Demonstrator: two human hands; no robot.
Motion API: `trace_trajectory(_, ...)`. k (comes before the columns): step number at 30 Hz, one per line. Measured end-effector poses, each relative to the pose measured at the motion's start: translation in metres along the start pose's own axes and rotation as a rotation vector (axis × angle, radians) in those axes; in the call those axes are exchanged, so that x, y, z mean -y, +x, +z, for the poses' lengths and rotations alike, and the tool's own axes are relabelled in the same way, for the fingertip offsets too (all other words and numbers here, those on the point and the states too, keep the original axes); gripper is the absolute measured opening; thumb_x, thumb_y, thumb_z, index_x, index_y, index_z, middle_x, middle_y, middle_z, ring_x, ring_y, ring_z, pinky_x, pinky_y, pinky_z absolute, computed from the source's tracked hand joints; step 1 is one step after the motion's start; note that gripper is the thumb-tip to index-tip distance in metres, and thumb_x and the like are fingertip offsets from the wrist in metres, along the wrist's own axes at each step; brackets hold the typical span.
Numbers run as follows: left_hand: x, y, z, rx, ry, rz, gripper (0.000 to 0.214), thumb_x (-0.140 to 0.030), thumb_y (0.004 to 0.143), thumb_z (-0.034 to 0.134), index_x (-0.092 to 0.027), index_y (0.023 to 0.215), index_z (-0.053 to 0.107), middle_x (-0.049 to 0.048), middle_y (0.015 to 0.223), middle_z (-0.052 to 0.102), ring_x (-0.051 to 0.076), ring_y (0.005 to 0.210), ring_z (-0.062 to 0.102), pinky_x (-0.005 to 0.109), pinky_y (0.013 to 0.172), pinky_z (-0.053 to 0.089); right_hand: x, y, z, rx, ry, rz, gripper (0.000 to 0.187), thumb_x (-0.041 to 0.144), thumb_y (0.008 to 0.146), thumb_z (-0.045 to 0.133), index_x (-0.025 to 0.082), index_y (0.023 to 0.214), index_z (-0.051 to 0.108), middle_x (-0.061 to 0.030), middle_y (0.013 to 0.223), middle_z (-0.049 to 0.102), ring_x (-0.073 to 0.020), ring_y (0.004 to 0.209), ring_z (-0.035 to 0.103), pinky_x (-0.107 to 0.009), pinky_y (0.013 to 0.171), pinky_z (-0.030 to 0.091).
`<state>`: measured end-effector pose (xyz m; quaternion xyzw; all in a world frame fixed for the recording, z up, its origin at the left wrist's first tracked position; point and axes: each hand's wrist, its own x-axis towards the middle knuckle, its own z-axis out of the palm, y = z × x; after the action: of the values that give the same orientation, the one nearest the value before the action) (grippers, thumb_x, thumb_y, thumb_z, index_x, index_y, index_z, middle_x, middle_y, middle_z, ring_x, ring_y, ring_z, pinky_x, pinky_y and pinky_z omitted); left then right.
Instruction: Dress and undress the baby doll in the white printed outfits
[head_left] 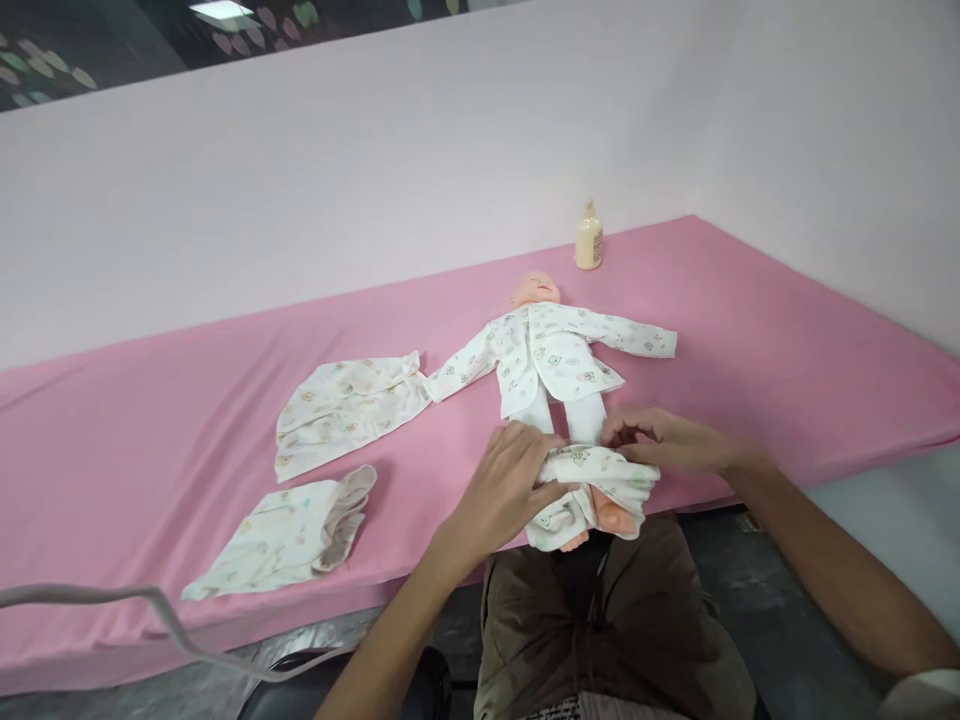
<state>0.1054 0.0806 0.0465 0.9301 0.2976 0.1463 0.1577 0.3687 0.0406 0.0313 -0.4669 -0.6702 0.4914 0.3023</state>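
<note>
A baby doll (537, 288) lies on its back on the pink sheet, dressed in a white patterned jacket (566, 362) with its sleeves spread out. White patterned baby trousers (589, 468) are bunched around the doll's lower legs, and its feet (611, 512) show near the table edge. My left hand (514, 475) grips the trousers' waist on the left side, thumb over the cloth. On the right, my right hand (660, 440) pinches the upper edge of the same trousers with bent fingers. White cloth covers the doll's upper legs.
Two folded patterned baby garments, one farther back (345, 410) and one nearer (281, 540), lie left of the doll. A cream pump bottle (589, 240) stands by the wall. A grey cable (161, 605) crosses the front left, above a black stool (337, 690).
</note>
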Motion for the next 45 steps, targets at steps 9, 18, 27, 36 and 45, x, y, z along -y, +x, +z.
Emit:
trace_trajectory(9, 0.046, -0.035, -0.016, 0.181, -0.394, -0.332, 0.03, -0.047, 0.094, 0.045, -0.022, 0.095, 0.062, 0.0045, 0.099, 0.061, 0.019, 0.098, 0.054, 0.03, 0.084, 0.048, -0.015, 0.002, -0.012, 0.119, -0.116, 0.009, 0.01, 0.021, 0.078, 0.065, 0.019, 0.079, 0.074, -0.0018, 0.083, 0.068, -0.0139, 0.072, 0.06, -0.024, 0.061, 0.046)
trace_trajectory(18, 0.063, 0.008, 0.004, -0.102, -0.564, -0.488, 0.033, -0.044, 0.093, 0.042, -0.018, 0.081, 0.058, 0.0032, 0.082, 0.061, 0.016, 0.075, 0.055, 0.026, 0.064, 0.043, -0.03, 0.036, -0.02, -0.257, -0.145, 0.066, 0.023, 0.038, 0.087, 0.056, 0.019, 0.083, 0.069, -0.0023, 0.082, 0.066, -0.0153, 0.073, 0.054, -0.029, 0.066, 0.042)
trace_trajectory(27, 0.064, 0.043, 0.009, -0.567, -0.433, -0.644, 0.024, -0.033, 0.094, 0.04, -0.018, 0.086, 0.057, 0.0045, 0.085, 0.063, 0.017, 0.08, 0.055, 0.028, 0.071, 0.042, -0.035, 0.056, -0.01, -0.687, 0.096, 0.099, 0.023, 0.041, 0.083, 0.057, 0.019, 0.083, 0.065, -0.0008, 0.064, 0.062, -0.0152, 0.057, 0.054, -0.03, 0.055, 0.043)
trace_trajectory(36, 0.071, 0.063, 0.01, -0.572, -0.455, -0.585, 0.024, -0.033, 0.095, 0.04, -0.017, 0.09, 0.057, 0.004, 0.087, 0.063, 0.015, 0.078, 0.055, 0.027, 0.073, 0.042, -0.032, 0.077, -0.009, -0.796, 0.029, 0.085, 0.018, 0.036, 0.084, 0.053, 0.02, 0.083, 0.063, -0.0045, 0.087, 0.066, -0.0185, 0.081, 0.059, -0.032, 0.074, 0.047)
trace_trajectory(45, 0.083, 0.058, 0.013, -0.575, -0.529, -0.5, 0.028, -0.027, 0.092, 0.046, -0.02, 0.112, 0.063, 0.0063, 0.121, 0.066, 0.02, 0.113, 0.059, 0.032, 0.094, 0.045, -0.033, 0.049, -0.019, -0.514, -0.159, 0.007, 0.023, 0.042, 0.087, 0.053, 0.025, 0.093, 0.067, -0.0029, 0.101, 0.066, -0.0228, 0.095, 0.06, -0.034, 0.082, 0.045)
